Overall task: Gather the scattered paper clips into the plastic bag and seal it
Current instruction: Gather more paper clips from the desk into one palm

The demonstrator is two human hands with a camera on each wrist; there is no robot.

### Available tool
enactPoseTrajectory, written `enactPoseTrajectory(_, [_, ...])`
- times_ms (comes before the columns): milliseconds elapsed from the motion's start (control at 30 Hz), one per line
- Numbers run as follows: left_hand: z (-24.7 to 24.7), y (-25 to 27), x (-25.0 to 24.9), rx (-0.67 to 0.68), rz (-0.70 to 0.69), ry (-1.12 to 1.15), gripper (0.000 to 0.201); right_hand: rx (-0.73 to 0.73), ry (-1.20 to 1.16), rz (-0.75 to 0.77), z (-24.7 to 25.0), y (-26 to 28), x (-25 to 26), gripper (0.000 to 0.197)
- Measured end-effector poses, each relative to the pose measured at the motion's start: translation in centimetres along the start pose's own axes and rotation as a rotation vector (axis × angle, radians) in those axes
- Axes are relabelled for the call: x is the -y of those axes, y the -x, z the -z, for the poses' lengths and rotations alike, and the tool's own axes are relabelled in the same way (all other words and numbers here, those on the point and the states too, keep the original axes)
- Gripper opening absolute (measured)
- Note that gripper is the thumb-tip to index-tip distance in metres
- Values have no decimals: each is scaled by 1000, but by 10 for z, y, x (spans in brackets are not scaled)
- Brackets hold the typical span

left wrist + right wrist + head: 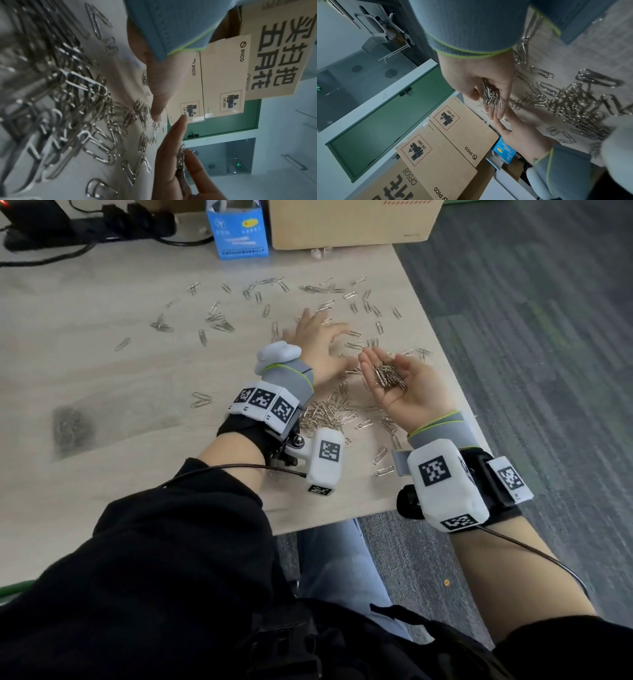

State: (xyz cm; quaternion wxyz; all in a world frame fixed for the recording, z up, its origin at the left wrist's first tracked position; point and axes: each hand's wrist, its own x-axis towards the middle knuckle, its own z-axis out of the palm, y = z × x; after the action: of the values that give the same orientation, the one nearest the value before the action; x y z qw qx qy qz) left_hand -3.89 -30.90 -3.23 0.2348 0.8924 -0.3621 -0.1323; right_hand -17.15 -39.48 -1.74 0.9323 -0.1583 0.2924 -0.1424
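Silver paper clips (260,299) lie scattered over the pale wooden table (102,302), with a denser heap (329,412) between my wrists. My right hand (400,385) is palm up and cupped, carrying a pile of clips (388,376); the right wrist view shows the same pile (491,97) in the palm. My left hand (317,337) lies palm down on the table, fingers spread among loose clips, holding nothing. The clear plastic bag (70,428) lies flat at the table's left with some clips inside. The heap (77,108) fills the left wrist view.
A blue carton (239,231), a cardboard box (349,224) and a black power strip (89,224) with cables stand along the far edge. The table's right edge (455,378) runs just beside my right hand, with carpet floor beyond. The front edge (342,518) is near my wrists.
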Motion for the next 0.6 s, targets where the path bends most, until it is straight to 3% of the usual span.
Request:
enactPoseTrajectory(100, [-4,-9,2,25,59,-94,63,-5,14,7,3,2,1,28])
enactPoseTrajectory(233, [-6,-9,12,57,46,-46,69,-6,18,0,5,6,-2,29])
enactPoseTrajectory(367, [1,5,15,34,-49,65,43,-12,20,-2,4,9,-5,29])
enactPoseTrajectory(500, [5,25,15,87,-123,16,29,-4,9,-9,5,15,-12,28])
enactPoseTrajectory(600, [7,44,14,166,-165,30,32,0,15,-18,6,23,-17,29])
